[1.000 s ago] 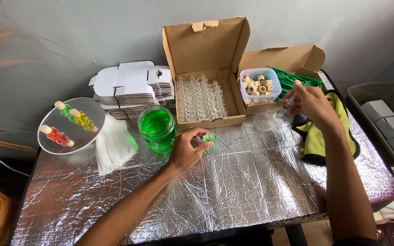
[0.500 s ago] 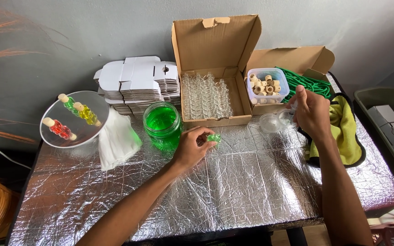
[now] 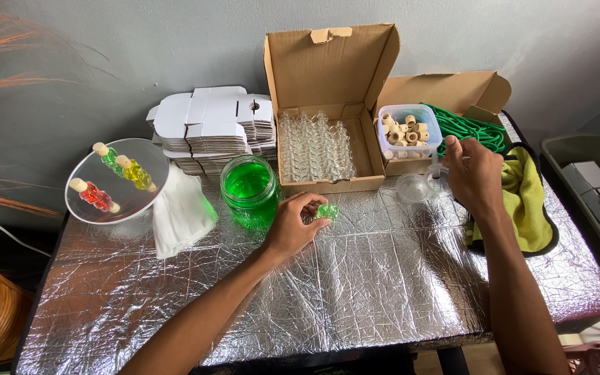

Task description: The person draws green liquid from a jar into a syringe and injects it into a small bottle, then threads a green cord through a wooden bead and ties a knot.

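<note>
Left hand [image 3: 294,226]: centre of the frame, fingertips pinching a small green-filled bottle [image 3: 326,210] resting on the foil-covered table [image 3: 355,292].
Right hand [image 3: 476,173]: right of centre, fingers closed on a thin clear item I cannot identify, beside a clear round lid [image 3: 412,187].
Green jar [image 3: 248,191]: just left of the bottle.
Tub of corks [image 3: 410,130]: upper right.
</note>
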